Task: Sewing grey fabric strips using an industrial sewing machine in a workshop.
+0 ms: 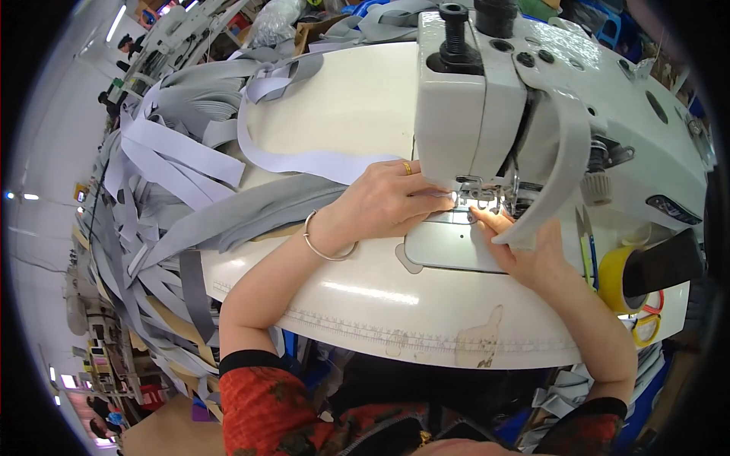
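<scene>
My left hand (384,199), with a ring and a bangle, lies left of the needle area of a white sewing machine (464,114). Its fingers are pressed together on the ends of fabric strips: a pale lavender strip (304,163) and a wider grey strip (258,207) run in under it from the left. Close to the lit presser foot (487,199), my right hand (528,251) has its fingertips drawn together. Whatever they pinch is too small to make out, and a curved white machine part (566,152) covers some of that hand.
Heaped grey and lavender strips (190,99) hang over the table's left side. Right of the machine plate are scissors (585,243), a yellow tape roll (614,280) and a black object (665,262). A printed ruler scale (365,328) follows the table's front edge.
</scene>
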